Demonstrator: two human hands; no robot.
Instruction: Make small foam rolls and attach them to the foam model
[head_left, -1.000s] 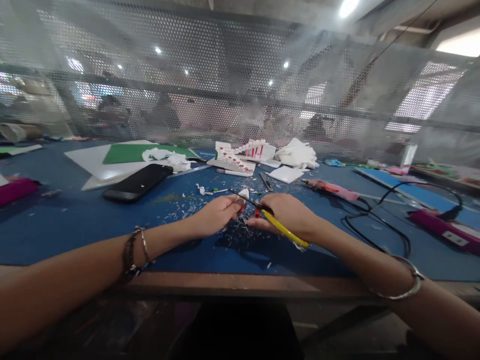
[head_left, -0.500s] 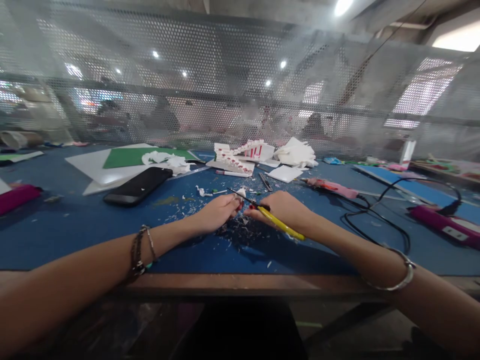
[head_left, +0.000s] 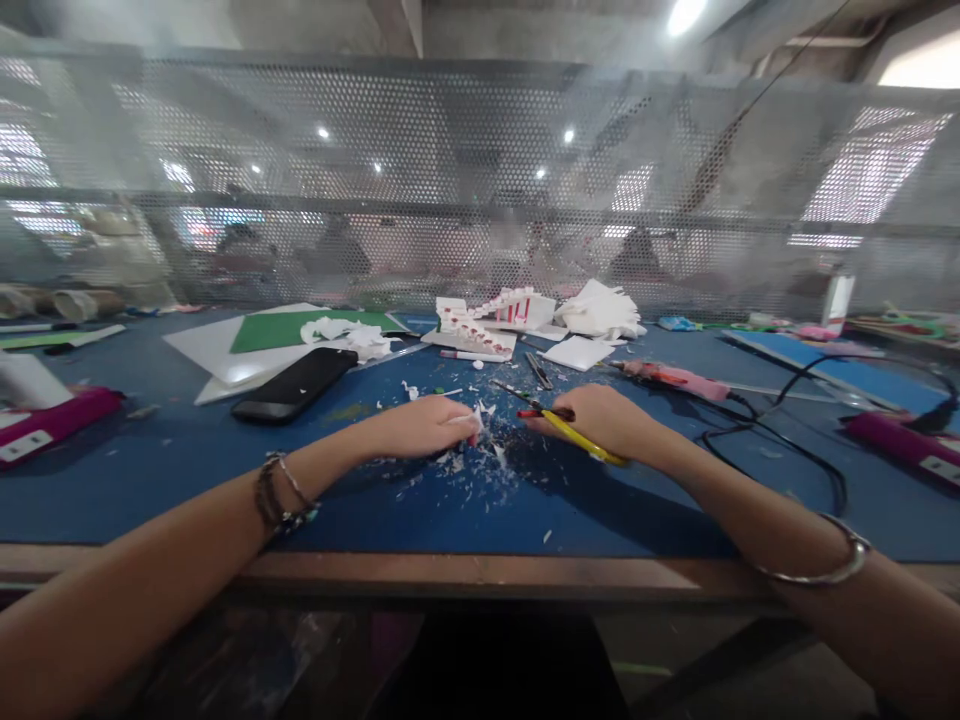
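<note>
My left hand (head_left: pixel 427 428) is closed, its fingertips pinching a small crumpled white scrap (head_left: pixel 481 416) that looks like paper. In my right hand (head_left: pixel 604 420) are yellow-handled scissors (head_left: pixel 577 437), their dark blades pointing up and to the left. A gap separates the blade tips from the white scrap. Fine white shavings (head_left: pixel 480 485) lie scattered on the blue tabletop (head_left: pixel 315 505) under and between both hands. Just beyond the hands lie a dark slim knife-like tool (head_left: pixel 538 371) and a white pen (head_left: pixel 472 355).
A black phone (head_left: pixel 296 385) lies left, before green and white sheets (head_left: pixel 300 328). White cut-out models with red marks (head_left: pixel 517 310) and stacked white pieces (head_left: pixel 600 308) stand behind. Right are a pink glue gun (head_left: pixel 675 378), a black cable (head_left: pixel 780 432) and a purple power strip (head_left: pixel 900 440).
My right hand has drawn the scissors rightward, away from the white scrap. The hands are farther apart, and more white bits show below my left hand. The view has shifted slightly.
</note>
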